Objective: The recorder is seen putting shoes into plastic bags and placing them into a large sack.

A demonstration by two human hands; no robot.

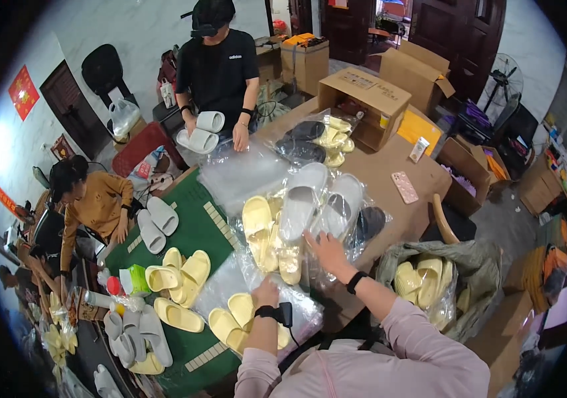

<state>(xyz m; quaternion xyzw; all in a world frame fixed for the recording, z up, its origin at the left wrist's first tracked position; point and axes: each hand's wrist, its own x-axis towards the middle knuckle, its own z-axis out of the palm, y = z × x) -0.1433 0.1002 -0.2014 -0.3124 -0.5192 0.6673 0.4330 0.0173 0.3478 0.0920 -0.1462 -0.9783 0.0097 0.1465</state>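
Note:
My right hand (331,257), fingers spread, rests against the bagged grey slippers (304,199) on the table. Bagged yellow slippers (257,229) lie just left of them. Closer to me, my left hand (267,292) is closed above a stack of clear plastic bags (220,285); what its fingers hold, if anything, is hidden. Beside that hand sits a loose pair of yellow slippers (230,324), partly covered by my wrist. More loose yellow slippers (184,275) lie on the green mat (210,361) to the left.
Across the table, a person (220,66) holds light grey slippers (202,134). Another person (97,199) leans in at left. A phone (404,187) and open carton (365,99) are at right. A sack (489,265) of bagged slippers stands by my right arm.

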